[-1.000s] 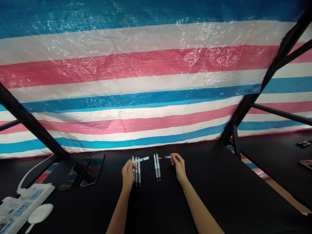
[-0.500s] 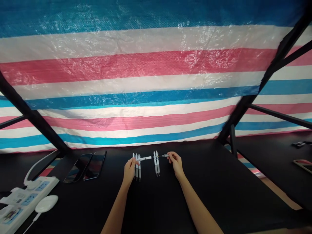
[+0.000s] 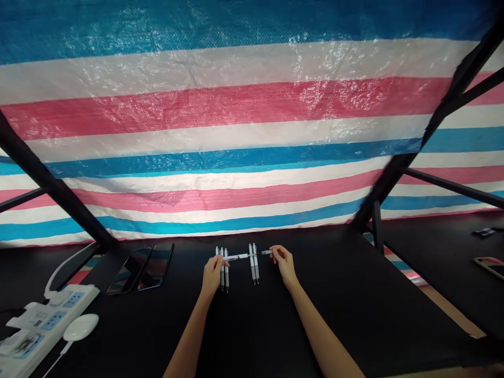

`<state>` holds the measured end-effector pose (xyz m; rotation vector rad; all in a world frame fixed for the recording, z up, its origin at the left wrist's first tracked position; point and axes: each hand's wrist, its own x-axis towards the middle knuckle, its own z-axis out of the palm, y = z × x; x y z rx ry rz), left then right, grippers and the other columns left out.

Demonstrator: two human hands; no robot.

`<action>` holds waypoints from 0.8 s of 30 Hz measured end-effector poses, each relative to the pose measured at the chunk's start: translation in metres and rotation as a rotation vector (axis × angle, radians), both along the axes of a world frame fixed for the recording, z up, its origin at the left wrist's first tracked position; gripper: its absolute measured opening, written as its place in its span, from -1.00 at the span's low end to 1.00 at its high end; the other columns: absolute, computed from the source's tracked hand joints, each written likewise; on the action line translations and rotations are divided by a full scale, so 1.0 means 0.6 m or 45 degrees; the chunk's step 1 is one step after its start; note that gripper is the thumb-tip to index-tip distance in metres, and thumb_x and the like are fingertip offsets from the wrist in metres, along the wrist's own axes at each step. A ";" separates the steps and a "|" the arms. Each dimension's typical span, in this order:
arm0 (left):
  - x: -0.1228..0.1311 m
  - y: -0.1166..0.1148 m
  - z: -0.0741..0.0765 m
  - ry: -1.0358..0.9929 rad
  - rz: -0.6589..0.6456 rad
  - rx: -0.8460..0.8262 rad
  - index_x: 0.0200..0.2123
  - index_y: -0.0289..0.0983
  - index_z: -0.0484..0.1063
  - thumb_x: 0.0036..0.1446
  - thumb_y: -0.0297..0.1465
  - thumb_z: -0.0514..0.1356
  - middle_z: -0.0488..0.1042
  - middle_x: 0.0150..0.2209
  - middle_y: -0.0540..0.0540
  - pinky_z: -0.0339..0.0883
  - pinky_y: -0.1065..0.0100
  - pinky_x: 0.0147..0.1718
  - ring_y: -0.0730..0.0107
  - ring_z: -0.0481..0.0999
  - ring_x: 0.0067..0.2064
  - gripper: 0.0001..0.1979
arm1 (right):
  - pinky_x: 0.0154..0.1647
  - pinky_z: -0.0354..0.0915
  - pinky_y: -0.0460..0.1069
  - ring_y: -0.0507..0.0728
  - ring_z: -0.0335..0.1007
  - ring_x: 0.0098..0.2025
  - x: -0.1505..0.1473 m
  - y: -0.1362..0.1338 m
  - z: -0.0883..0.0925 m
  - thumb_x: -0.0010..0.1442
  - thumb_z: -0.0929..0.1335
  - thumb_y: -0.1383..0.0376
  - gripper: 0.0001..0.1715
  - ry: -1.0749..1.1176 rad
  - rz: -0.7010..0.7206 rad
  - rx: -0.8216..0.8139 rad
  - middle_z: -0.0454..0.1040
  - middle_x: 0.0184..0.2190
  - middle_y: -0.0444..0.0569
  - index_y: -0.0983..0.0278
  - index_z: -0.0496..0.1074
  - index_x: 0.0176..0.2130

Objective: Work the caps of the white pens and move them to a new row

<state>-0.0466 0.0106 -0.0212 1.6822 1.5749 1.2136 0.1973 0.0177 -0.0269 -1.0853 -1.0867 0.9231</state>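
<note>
My left hand [image 3: 213, 272] pinches a white pen barrel [image 3: 241, 256] that lies nearly level and points right. Between the fingers of my right hand [image 3: 283, 262] is a short grey pen part [image 3: 266, 252]; a thin piece seems to reach left from it toward the white barrel. Beneath and beside my left fingers lie several white and grey pens [image 3: 227, 278], side by side. Two more such pens [image 3: 254, 270] lie upright in the view between my hands. Whether the barrel and the thin piece touch, I cannot tell.
Two dark phones [image 3: 129, 270] lie at the left on the black table [image 3: 252, 336]. Nearer are a white power strip [image 3: 51, 325] and a white round charger [image 3: 81, 327]. A striped sheet [image 3: 236, 194] hangs behind, between black frame bars [image 3: 388, 184]. Another phone lies far right.
The white barrel in my left hand has moved slightly right and turned more level, its end now nearer the two middle pens. My right hand has barely moved. The view has shifted slightly.
</note>
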 end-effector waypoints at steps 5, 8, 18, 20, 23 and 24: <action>0.000 0.001 0.000 0.016 -0.006 0.028 -0.58 -0.24 0.44 0.16 -0.13 -0.10 0.46 -0.49 -0.08 0.23 0.31 -0.31 0.29 0.42 -0.36 -0.52 | -0.63 0.09 -0.07 -0.01 0.11 -0.64 -0.002 0.000 0.002 0.02 0.34 -0.04 -0.56 -0.058 0.050 -0.021 0.37 -0.60 -0.08 0.30 0.45 -0.39; 0.001 0.001 0.000 0.011 0.002 0.034 -0.56 -0.24 0.46 0.15 -0.15 -0.07 0.49 -0.46 -0.10 0.24 0.30 -0.29 0.27 0.43 -0.34 -0.55 | -0.61 0.13 -0.06 0.01 0.15 -0.63 -0.002 -0.002 0.002 0.02 0.34 -0.03 -0.56 -0.087 0.133 -0.042 0.43 -0.56 -0.04 0.30 0.46 -0.34; 0.005 0.000 0.002 0.027 -0.010 0.031 -0.51 -0.24 0.46 0.13 -0.16 -0.05 0.50 -0.43 -0.12 0.26 0.28 -0.24 0.24 0.43 -0.29 -0.59 | -0.60 0.08 -0.09 -0.03 0.08 -0.63 -0.002 -0.002 0.003 -0.09 0.42 0.17 -0.72 -0.210 0.305 -0.041 0.29 -0.65 -0.17 0.29 0.50 -0.36; 0.007 0.001 0.002 0.044 -0.011 0.057 -0.51 -0.24 0.48 0.12 -0.16 -0.05 0.47 -0.45 -0.12 0.27 0.28 -0.23 0.24 0.43 -0.29 -0.59 | -0.60 0.04 -0.10 -0.03 0.06 -0.63 -0.002 -0.002 0.005 -0.11 0.42 0.19 -0.75 -0.244 0.305 -0.052 0.25 -0.68 -0.19 0.29 0.52 -0.39; 0.008 0.003 0.001 0.074 -0.004 0.077 -0.51 -0.22 0.50 0.11 -0.16 -0.03 0.46 -0.45 -0.12 0.28 0.28 -0.23 0.24 0.43 -0.28 -0.60 | -0.59 0.02 -0.09 -0.02 0.05 -0.63 -0.002 -0.003 0.009 -0.11 0.42 0.19 -0.76 -0.290 0.304 -0.074 0.25 -0.68 -0.19 0.28 0.53 -0.39; 0.008 0.003 0.000 0.079 0.003 0.081 -0.51 -0.22 0.50 0.11 -0.17 -0.02 0.46 -0.45 -0.12 0.28 0.28 -0.23 0.24 0.43 -0.28 -0.61 | -0.59 0.02 -0.09 -0.02 0.05 -0.63 -0.002 -0.003 0.010 -0.11 0.42 0.19 -0.76 -0.303 0.303 -0.078 0.25 -0.69 -0.18 0.27 0.54 -0.39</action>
